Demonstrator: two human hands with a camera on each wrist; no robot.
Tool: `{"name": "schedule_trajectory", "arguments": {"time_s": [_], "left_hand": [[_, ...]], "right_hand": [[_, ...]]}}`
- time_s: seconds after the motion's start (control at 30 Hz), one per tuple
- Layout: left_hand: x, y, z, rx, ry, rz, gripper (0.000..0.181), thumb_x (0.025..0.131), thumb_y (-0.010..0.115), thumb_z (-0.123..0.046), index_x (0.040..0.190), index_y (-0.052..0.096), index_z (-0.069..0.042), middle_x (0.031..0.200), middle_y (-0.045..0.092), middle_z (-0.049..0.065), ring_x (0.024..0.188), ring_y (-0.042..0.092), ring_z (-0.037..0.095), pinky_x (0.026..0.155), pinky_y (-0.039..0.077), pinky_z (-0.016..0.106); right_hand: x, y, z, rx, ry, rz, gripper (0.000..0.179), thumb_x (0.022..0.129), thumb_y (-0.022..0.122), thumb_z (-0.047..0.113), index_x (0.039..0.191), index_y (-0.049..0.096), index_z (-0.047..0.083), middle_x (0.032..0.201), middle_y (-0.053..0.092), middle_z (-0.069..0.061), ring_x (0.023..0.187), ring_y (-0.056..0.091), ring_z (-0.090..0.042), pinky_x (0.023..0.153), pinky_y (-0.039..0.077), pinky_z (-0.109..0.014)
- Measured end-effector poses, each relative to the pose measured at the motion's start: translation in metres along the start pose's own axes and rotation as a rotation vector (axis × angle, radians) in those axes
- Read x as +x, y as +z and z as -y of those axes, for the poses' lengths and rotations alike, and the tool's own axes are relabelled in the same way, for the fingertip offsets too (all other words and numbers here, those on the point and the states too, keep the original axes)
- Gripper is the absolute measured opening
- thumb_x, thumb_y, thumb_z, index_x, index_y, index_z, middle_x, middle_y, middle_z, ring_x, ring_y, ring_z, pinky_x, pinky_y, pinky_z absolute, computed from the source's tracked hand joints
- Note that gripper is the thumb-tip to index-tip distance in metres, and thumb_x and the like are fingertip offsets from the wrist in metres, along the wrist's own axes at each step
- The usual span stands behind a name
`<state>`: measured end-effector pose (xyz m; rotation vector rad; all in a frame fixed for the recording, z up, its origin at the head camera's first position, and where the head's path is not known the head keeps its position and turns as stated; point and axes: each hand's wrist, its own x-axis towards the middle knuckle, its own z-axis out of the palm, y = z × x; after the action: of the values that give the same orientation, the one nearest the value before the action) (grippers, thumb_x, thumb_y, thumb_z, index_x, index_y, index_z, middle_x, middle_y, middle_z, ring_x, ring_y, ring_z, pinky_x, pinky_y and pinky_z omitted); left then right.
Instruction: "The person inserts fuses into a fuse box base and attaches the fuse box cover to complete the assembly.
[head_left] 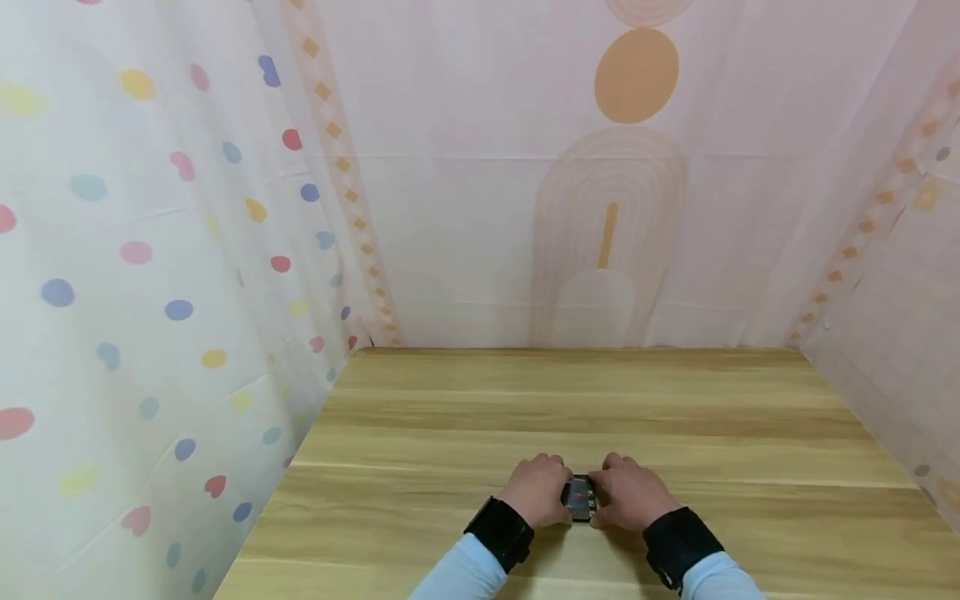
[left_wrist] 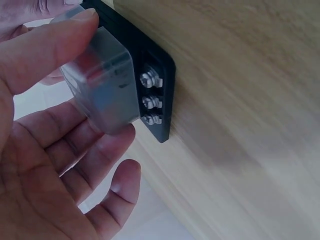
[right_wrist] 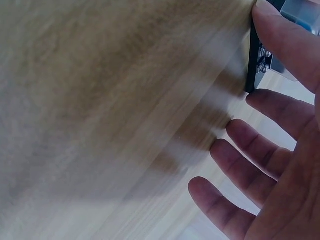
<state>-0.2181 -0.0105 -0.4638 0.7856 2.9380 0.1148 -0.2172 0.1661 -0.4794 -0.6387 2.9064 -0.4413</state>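
A small electrical block point(head_left: 580, 497) with a black base and a clear cover lies on the wooden table between both hands. The left hand point(head_left: 537, 492) pinches the clear cover point(left_wrist: 114, 82) between thumb and fingers; its little finger sticks out free. Metal screw terminals point(left_wrist: 151, 79) line one side of the black base. From the other side, the right hand point(head_left: 633, 493) grips the black base point(right_wrist: 253, 65) between thumb and index fingertip. Its other fingers point(right_wrist: 245, 182) spread out over the wood. Parts inside the cover look red and blue but are blurred.
The wood-grain table point(head_left: 480, 400) reaches back to a pale patterned curtain point(head_left: 465, 233). On the left hangs a curtain with coloured dots point(head_left: 180, 358), and another curtain point(head_left: 892, 333) borders the right side. Black bands point(head_left: 501, 532) sit on both wrists.
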Motion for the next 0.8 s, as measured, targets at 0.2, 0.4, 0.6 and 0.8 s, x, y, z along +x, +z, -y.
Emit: {"name": "schedule_trajectory", "arguments": {"time_s": [0.2,0.4,0.6,0.8], "left_hand": [[0.002,-0.001,0.001,0.046,0.002,-0.007,0.038,0.070,0.090,-0.033,0.096,0.073,-0.012,0.083,0.057,-0.003,0.075,0.051,0.013,0.067,0.046,0.029],[0.001,-0.002,0.003,0.032,0.016,-0.013,0.042,0.071,0.090,-0.032,0.101,0.069,-0.012,0.087,0.059,-0.001,0.079,0.052,0.013,0.071,0.047,0.028],[0.006,-0.001,0.007,-0.005,0.041,-0.024,0.051,0.070,0.091,-0.032,0.110,0.065,-0.013,0.092,0.061,0.000,0.082,0.054,0.013,0.072,0.048,0.027],[-0.001,-0.001,0.016,0.009,0.042,-0.027,0.060,0.070,0.089,-0.045,0.115,0.065,-0.014,0.092,0.061,-0.001,0.079,0.054,0.012,0.068,0.047,0.027]], "right_hand": [[0.004,0.000,0.000,0.002,-0.007,-0.005,0.057,0.069,0.090,0.028,0.117,0.071,0.004,0.100,0.055,-0.006,0.086,0.051,-0.023,0.076,0.049,-0.044],[0.006,0.000,-0.002,0.000,-0.008,0.002,0.057,0.069,0.090,0.028,0.117,0.070,0.004,0.100,0.055,-0.007,0.086,0.051,-0.024,0.076,0.049,-0.044],[0.006,-0.006,-0.002,0.006,0.010,0.006,0.056,0.069,0.090,0.027,0.116,0.070,0.005,0.101,0.055,-0.007,0.087,0.051,-0.025,0.076,0.049,-0.047],[0.006,-0.005,-0.002,0.034,-0.005,0.029,0.059,0.070,0.088,0.027,0.119,0.069,0.002,0.104,0.057,-0.008,0.089,0.053,-0.025,0.079,0.049,-0.047]]}}
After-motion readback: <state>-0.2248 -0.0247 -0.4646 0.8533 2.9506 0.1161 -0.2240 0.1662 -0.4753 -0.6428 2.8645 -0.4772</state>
